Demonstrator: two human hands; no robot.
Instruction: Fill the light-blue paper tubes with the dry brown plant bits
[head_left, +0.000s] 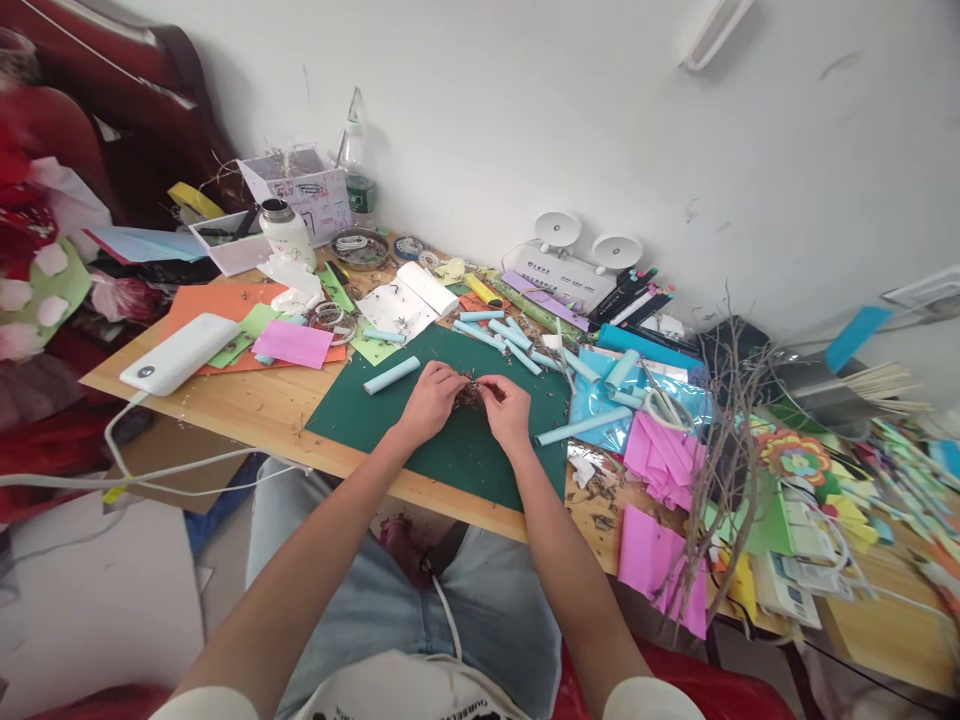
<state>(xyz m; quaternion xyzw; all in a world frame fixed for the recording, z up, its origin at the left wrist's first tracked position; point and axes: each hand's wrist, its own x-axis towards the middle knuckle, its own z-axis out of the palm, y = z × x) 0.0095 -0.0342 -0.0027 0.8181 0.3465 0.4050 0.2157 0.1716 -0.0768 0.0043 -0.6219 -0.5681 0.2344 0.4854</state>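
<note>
Over the dark green cutting mat [465,455], my left hand [433,400] and my right hand [507,410] face each other with fingers pinched. Between them is a small brown clump of dry twig bits [469,392], gripped from both sides. Fingers cover part of it, so its exact shape is hidden. A rolled light-blue paper tube [391,375] lies left of my left hand. Several more tubes, such as the blue paper tube [480,335], lie behind my hands. Another long blue tube [583,426] rests to the right, across the mat's edge.
A white power bank [180,354] with a cable sits at the table's left. Behind stand a white bottle [288,235] and a plastic bottle [360,180]. Pink paper [664,460] and upright bare branches [724,450] crowd the right. Brown scraps litter the wooden table [292,425].
</note>
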